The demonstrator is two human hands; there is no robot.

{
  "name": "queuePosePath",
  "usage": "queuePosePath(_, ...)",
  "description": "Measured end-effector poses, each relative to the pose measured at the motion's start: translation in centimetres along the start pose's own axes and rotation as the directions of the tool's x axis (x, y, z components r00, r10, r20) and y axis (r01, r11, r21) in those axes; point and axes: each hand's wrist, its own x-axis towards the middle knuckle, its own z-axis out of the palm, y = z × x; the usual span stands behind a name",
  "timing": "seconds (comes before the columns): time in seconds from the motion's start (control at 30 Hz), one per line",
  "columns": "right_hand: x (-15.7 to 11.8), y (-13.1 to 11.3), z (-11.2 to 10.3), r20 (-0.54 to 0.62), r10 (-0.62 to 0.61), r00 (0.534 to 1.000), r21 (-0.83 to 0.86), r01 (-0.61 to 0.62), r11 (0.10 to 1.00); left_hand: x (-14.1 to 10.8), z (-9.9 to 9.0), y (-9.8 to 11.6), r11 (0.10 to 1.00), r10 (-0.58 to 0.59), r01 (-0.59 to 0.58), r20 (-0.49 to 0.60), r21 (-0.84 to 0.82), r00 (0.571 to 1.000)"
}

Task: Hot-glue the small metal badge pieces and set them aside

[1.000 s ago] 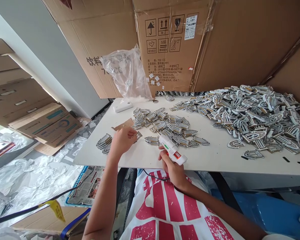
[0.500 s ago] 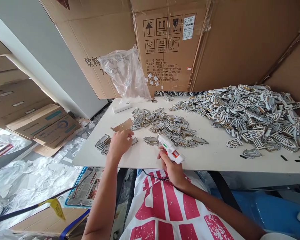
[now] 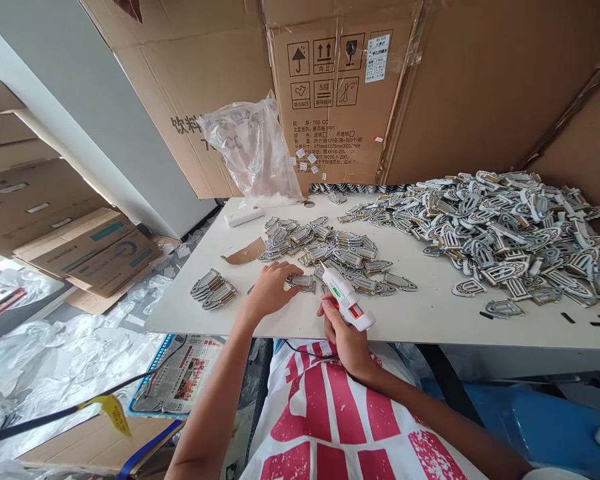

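Observation:
My right hand (image 3: 344, 333) is wrapped round a white glue gun (image 3: 347, 299), its nozzle pointing up and left toward the middle pile of small grey and white arched pieces (image 3: 345, 253). My left hand (image 3: 276, 288) reaches over the table, fingers apart and curved, with the fingertips at a flat arched piece (image 3: 303, 283) near the pile's front. Whether they touch it is unclear. Another small cluster of pieces (image 3: 214, 289) lies to the left of my left hand.
A large heap of pieces (image 3: 515, 233) covers the table's right side. Behind stand cardboard walls (image 3: 340, 87) with a plastic bag (image 3: 253, 150). A brown paper scrap (image 3: 245, 253) and a white box (image 3: 244, 215) lie at the left. A cable (image 3: 310, 353) crosses my lap.
My left hand has moved right, from beside the left cluster to the piece near the middle pile. The glue gun in my right hand has shifted slightly right and down.

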Motion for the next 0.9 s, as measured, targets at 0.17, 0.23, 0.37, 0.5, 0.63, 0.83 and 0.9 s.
queuePosePath(0.17,0.0,-0.1,0.0,-0.009,0.010,1.000,-0.024,-0.010,1.000,0.1,-1.0,0.1,0.981,-0.116,0.113,-0.006,-0.160,0.993)
queuePosePath(0.23,-0.1,-0.3,0.0,-0.011,0.015,1.000,-0.032,-0.016,0.999,0.1,-1.2,0.2,0.955,-0.167,0.163,0.006,-0.247,0.986)
queuePosePath(0.37,-0.1,-0.5,0.0,0.009,0.020,1.000,-0.037,-0.020,0.999,0.1,-1.8,0.8,0.838,-0.209,0.175,-0.008,-0.517,0.978)
queuePosePath(0.5,-0.1,-0.7,0.1,0.022,0.021,1.000,-0.036,-0.021,0.999,-0.1,-2.7,1.9,0.679,-0.282,0.159,-0.054,-0.716,0.958)
queuePosePath(0.63,-0.1,-0.9,0.0,0.054,0.035,0.998,-0.056,-0.032,0.998,-0.4,-3.3,2.4,0.590,-0.339,0.125,-0.104,-0.798,0.935)
queuePosePath(0.83,-0.4,-0.8,-0.1,0.096,0.043,0.994,-0.088,-0.035,0.995,-0.8,-3.6,3.3,0.509,-0.353,0.037,-0.170,-0.860,0.920)
queuePosePath(0.9,-0.4,-0.7,-0.1,0.091,0.047,0.995,-0.095,-0.039,0.995,-0.8,-3.8,3.8,0.538,-0.352,0.035,-0.187,-0.842,0.917)
